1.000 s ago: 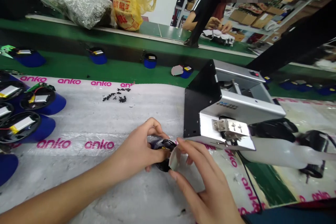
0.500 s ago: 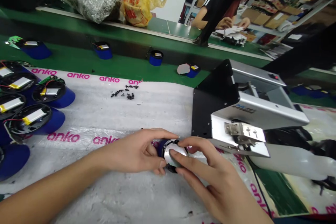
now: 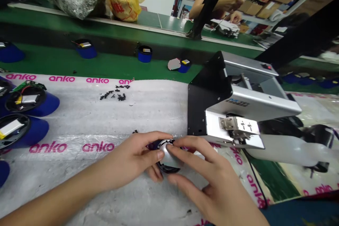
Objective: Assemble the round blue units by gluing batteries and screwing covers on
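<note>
A round housing (image 3: pixel 169 168) with a black rim is held above the foam-covered bench, its face tilted toward me. A smooth silver disc (image 3: pixel 171 158) covers most of that face. My left hand (image 3: pixel 135 157) is closed around the housing's left side, thumb on the rim. Over the right side, my right hand (image 3: pixel 209 173) is curled, with a fingertip on the disc and another finger at the upper rim. Its thumb is close to the lower edge; whether it touches is unclear. The far side of the housing is hidden by my fingers.
Small black parts (image 3: pixel 113 93) lie on the foam sheet (image 3: pixel 156 109). A silver and black machine (image 3: pixel 238 95) stands at right. Blue housings with batteries (image 3: pixel 39 130) crowd the left, and more (image 3: pixel 144 54) line the green strip. A co-worker's hands (image 3: pixel 234 12) are across the bench.
The view has shifted, so the bench items appear further left. My right thumb has loosened a little from the housing's lower edge. Both hands stay at the housing.
</note>
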`<move>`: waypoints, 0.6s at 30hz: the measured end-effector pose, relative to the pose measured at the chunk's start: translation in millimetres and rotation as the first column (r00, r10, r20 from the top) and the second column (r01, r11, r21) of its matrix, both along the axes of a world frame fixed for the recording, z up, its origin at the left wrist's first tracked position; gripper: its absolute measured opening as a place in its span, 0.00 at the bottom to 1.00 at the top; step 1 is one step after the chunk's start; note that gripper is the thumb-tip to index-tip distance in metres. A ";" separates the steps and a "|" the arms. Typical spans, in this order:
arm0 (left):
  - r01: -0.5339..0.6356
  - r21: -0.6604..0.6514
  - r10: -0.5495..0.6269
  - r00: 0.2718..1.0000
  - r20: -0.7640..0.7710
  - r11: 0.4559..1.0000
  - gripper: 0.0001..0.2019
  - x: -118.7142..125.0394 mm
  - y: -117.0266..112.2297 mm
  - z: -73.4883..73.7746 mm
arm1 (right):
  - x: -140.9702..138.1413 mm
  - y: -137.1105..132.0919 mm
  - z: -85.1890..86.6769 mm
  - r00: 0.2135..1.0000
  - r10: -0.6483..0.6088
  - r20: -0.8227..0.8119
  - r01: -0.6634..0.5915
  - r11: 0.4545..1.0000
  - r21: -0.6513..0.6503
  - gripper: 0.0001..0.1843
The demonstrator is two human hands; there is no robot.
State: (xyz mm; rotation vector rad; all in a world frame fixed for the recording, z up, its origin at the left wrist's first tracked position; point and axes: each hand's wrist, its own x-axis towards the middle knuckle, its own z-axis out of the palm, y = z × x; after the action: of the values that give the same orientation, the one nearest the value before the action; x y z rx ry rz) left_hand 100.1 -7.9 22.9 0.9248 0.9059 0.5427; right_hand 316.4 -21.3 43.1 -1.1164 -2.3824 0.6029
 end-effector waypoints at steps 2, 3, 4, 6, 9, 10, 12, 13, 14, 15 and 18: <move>0.012 0.022 -0.012 1.000 -0.007 1.000 0.20 -0.9 -2.3 -1.5 | -1.0 0.6 -3.5 0.997 -0.031 -0.067 0.030 0.999 -0.013 0.17; 0.022 0.040 -0.021 1.000 -0.013 0.999 0.20 -1.5 -3.4 -2.6 | -1.8 0.6 -4.9 0.995 -0.047 -0.092 0.045 0.999 -0.017 0.16; 0.031 0.062 -0.030 0.999 -0.022 0.998 0.21 -2.2 -4.5 -3.7 | -2.9 0.4 -5.9 0.992 -0.066 -0.112 0.064 0.998 -0.023 0.16; 0.050 0.089 -0.048 0.998 -0.030 0.995 0.22 -3.2 -6.3 -5.9 | -5.9 -0.1 -6.2 0.986 -0.110 -0.128 0.102 0.993 -0.062 0.18; 0.048 0.066 -0.046 0.998 -0.033 0.997 0.25 -2.3 -6.9 -7.0 | -10.9 0.4 -2.6 0.977 -0.164 -0.138 0.146 0.980 -0.134 0.19; 0.037 0.053 -0.035 0.999 -0.042 0.998 0.25 -0.9 -6.6 -6.5 | -12.4 1.2 -0.6 0.975 -0.173 -0.136 0.151 0.976 -0.155 0.19; 0.013 0.039 -0.010 0.997 -0.080 0.999 0.25 3.2 -5.9 -4.3 | -14.8 2.8 3.6 0.974 -0.186 -0.129 0.161 0.970 -0.182 0.17; 0.000 0.035 0.003 0.995 -0.097 0.999 0.25 5.6 -5.7 -3.1 | -15.7 3.0 5.5 0.975 -0.185 -0.121 0.159 0.968 -0.193 0.16; -0.018 0.031 0.021 0.993 -0.119 0.999 0.26 7.7 -5.8 -2.2 | -16.4 2.3 6.6 0.977 -0.174 -0.122 0.149 0.970 -0.194 0.15; -0.037 0.027 0.041 0.988 -0.147 0.999 0.28 9.2 -6.2 -2.3 | -16.7 0.2 6.8 0.980 -0.158 -0.123 0.132 0.971 -0.197 0.15; -0.073 0.018 0.075 0.972 -0.222 0.997 0.33 6.5 -8.4 -12.2 | -13.3 -14.8 -1.6 0.975 -0.136 -0.178 0.103 0.977 -0.187 0.24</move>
State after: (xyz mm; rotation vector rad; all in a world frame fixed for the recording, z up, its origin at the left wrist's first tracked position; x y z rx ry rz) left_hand 106.6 -16.3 10.8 0.9772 1.1451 0.5141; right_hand 303.1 -36.1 41.4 -1.2086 -2.1154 0.8515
